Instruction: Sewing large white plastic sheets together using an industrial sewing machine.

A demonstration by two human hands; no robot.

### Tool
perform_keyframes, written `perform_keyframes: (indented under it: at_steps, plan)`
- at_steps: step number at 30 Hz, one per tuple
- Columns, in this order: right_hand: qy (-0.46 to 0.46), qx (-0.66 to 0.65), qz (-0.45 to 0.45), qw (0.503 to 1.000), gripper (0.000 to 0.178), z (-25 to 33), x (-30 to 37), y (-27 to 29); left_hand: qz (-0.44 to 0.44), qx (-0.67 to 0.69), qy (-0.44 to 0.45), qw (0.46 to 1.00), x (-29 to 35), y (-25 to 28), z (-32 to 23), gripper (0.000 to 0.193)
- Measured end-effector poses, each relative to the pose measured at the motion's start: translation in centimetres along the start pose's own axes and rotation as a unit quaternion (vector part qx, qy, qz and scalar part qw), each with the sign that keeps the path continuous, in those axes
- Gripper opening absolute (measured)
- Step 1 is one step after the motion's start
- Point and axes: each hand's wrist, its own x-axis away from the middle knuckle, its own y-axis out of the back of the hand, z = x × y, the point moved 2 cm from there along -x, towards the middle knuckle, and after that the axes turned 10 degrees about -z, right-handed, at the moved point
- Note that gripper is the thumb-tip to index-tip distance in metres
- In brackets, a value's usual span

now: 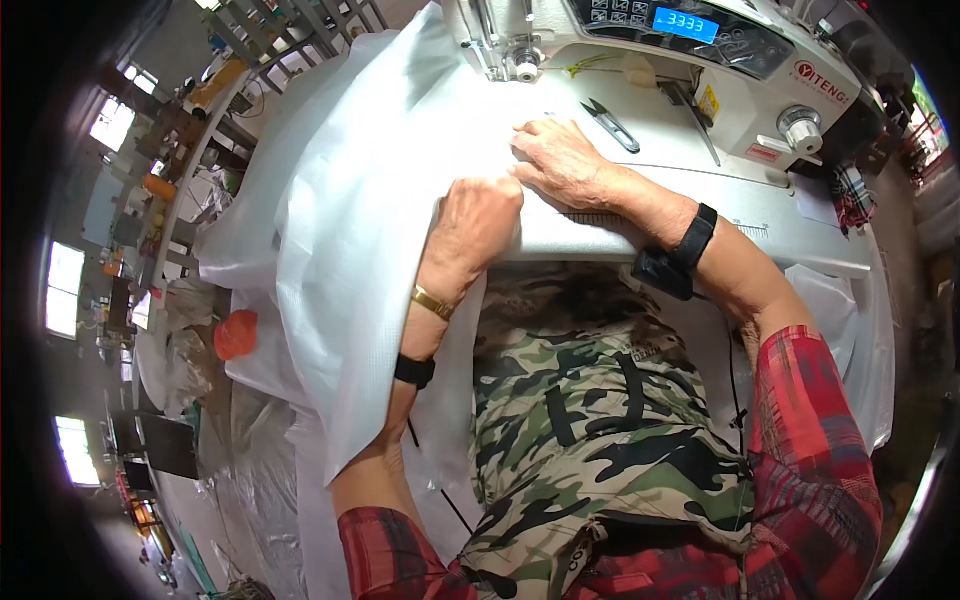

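**Feeding slippery white sheet into an industrial sewing machine: hand setup**

Using the sewing machine (700,60) as the landmark and working from the sewer outward.

Nearest the body, well in front of the machine, the bulk of the white fabric (340,270) spills off the table's left front edge and hangs past the lap. I'd say that dead weight is the main thing to manage, since it'll drag the seam crooked if it isn't kept bunched up on the table.

A bit closer to the machine, the left hand (478,222) is curled into a loose fist gripping the fabric edge at the table's front lip. Just beyond it, the right hand (562,160) lies flat and open, fingers pressed down on the fabric, pointing left toward the needle area (525,65).

Just right of that hand, thread snips (610,125) sit on the machine bed.

My take: keep the flat hand steering, the fist only feeding slack, and fingers clear of the needle.
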Motion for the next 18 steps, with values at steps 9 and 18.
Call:
perform_keyframes:
  at_steps: [9, 18]
  plan:
    - [-0.033, -0.069, -0.045, 0.996, 0.024, -0.6, -0.8, 0.1, -0.014, 0.002, 0.048, 0.999, -4.3, -3.2, 2.5, 0.015]
    - [-0.072, -0.058, 0.07, 0.993, 0.035, -1.0, -1.6, 0.5, -0.017, 0.006, 0.199, 0.98, 0.2, 0.1, -1.3, 0.01]
